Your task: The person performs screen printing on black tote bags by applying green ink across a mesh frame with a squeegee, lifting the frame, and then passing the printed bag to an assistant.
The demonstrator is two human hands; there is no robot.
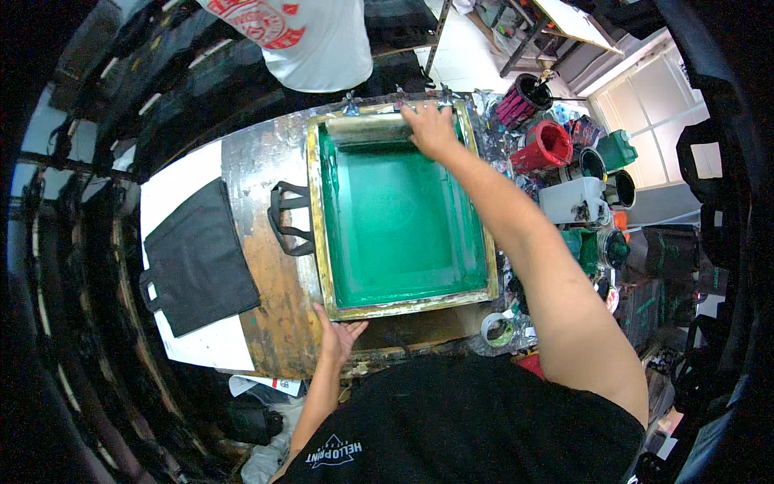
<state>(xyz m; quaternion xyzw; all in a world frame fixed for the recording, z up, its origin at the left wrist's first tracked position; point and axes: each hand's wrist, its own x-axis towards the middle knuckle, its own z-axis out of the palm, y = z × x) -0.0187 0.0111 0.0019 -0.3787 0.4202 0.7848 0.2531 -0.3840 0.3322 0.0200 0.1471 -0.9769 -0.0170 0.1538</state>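
Fingers of the right hand [433,129] curl over the squeegee [371,127], gripping it at the far end of the screen frame [403,306]. Fingers of the left hand [339,335] lie spread and flat, pressing on the frame's near left corner. The frame sits on the tabletop [270,315], its mesh coated green, with two black bag handles [286,218] poking out from under its left edge.

Judging by this, the print stroke is in hand: the squeegee sits at the far end of the mesh, ready to be drawn. The next move seems to call for even downward pressure along the blade while the left hand keeps the frame from shifting.

Counted: one frame, one squeegee, one black bag [197,256] lying on white paper to the left, one tape roll [497,329] near the frame's near right corner, and at least six or so ink pots [551,145] crowded to the right. Another person in a white shirt [310,40] stands at the far side.
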